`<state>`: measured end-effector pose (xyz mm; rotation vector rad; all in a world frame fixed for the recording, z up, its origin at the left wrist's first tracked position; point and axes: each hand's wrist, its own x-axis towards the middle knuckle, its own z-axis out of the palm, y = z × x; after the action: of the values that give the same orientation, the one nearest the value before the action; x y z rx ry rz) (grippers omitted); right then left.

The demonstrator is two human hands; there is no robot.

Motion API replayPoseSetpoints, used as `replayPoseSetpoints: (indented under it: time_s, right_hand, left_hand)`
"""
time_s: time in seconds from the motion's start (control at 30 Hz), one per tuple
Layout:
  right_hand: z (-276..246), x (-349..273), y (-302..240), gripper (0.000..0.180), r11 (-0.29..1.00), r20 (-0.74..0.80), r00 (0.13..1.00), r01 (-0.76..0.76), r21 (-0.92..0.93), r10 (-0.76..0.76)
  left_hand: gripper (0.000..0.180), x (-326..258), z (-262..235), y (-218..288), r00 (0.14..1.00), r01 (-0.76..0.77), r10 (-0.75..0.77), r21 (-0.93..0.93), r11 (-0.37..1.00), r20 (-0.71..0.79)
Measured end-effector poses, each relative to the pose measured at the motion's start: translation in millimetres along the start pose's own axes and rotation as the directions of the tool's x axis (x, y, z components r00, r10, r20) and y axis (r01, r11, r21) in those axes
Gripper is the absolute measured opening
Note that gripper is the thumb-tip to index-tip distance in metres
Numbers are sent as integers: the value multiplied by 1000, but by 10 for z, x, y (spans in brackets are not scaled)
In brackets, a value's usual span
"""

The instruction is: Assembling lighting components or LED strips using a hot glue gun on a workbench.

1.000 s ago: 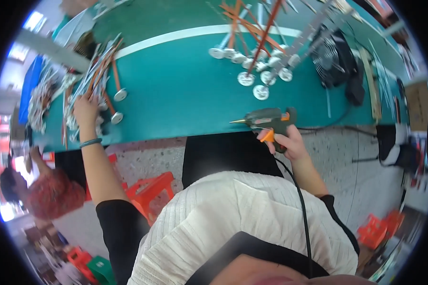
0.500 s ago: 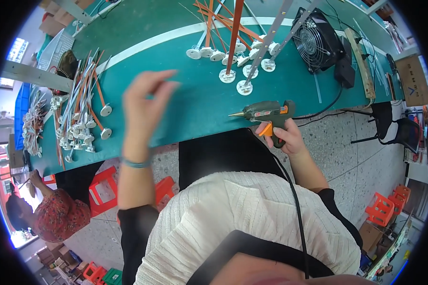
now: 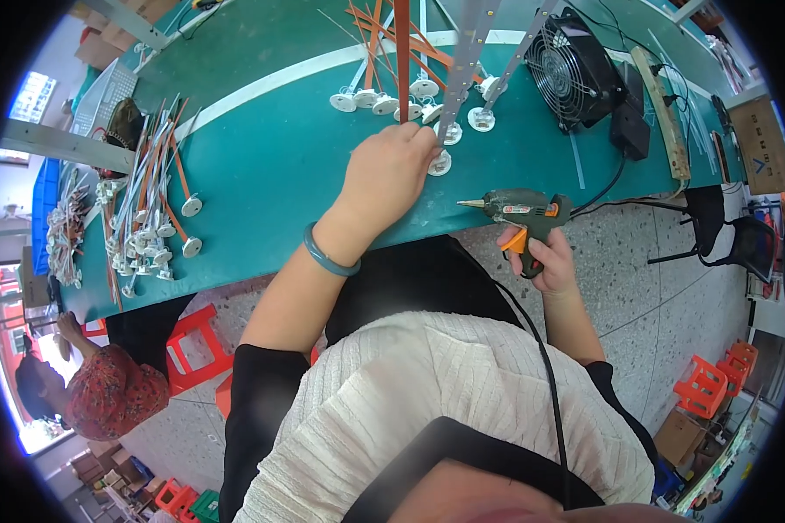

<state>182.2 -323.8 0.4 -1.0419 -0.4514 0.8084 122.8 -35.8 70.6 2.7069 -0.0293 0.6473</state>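
Observation:
My left hand point(image 3: 388, 179) reaches over the green table, its fingertips pinched on the lower end of a grey LED strip point(image 3: 467, 65). That strip stands upright on a round white base point(image 3: 440, 163), partly covered by my fingers. Just behind the hand rises an orange-brown strip point(image 3: 402, 61). Another LED strip point(image 3: 516, 65) stands to the right on its own white disc point(image 3: 481, 119). In my right hand point(image 3: 549, 261) is a dark green hot glue gun point(image 3: 523, 207) with an orange trigger, held at the table's front edge. Its nozzle points left.
Strips with white discs point(image 3: 379, 100) lie behind the upright ones. A bundle of similar pieces point(image 3: 148, 209) lies at the left. A black fan point(image 3: 571, 74) and a power strip point(image 3: 663, 113) are at the right. Another person point(image 3: 113, 392) sits at far left.
My left hand has come from the left, where it was raised and holding nothing, to pinch the LED strip. The glue gun in my right hand has shifted a little to the right.

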Motion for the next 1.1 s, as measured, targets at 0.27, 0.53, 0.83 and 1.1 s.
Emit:
replayPoseSetpoints:
  time_s: [0.27, 0.53, 0.83, 1.1]
  right_hand:
    - [25, 82, 42, 52, 999, 52, 998, 32, 43, -34]
    - [34, 75, 64, 51, 999, -8, 1000, 27, 16, -27]
    - [-87, 137, -216, 39, 996, -371, 928, -8, -85, -24]
    - [-457, 504, -847, 42, 387, -397, 918, -364, -847, -5]
  left_hand:
    - [4, -84, -110, 13, 979, 2, -42, 202, 979, 198]
    - [11, -387, -215, -34, 901, -66, -47, 242, 968, 432]
    - [9, -295, -360, -47, 913, -139, 29, 241, 961, 408]
    - [6, -487, -285, -72, 940, -128, 57, 194, 973, 336]
